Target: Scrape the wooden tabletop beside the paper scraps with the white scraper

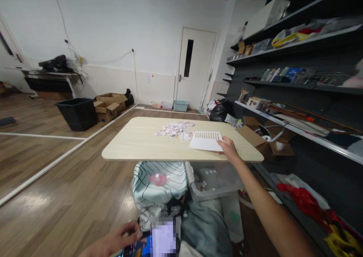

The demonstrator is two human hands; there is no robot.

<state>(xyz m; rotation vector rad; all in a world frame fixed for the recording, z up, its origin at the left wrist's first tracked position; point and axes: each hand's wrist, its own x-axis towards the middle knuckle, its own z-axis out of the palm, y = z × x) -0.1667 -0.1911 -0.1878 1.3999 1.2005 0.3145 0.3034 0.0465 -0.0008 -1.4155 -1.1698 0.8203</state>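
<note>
The right hand [228,147] rests on the near right corner of the white paper sheet with a row of dark slots [206,140]. The sheet lies flat on the pale wooden table [136,143], just beside the heap of small pink and white pieces [176,129]. The fingers are almost closed on the corner, but I cannot tell if they pinch it or only press it. To handle the sheet well, I think it is better to keep it flat and not disturb the heap. The left hand [113,242], low in the view, has its fingers curled around a dark phone [141,245].
</note>
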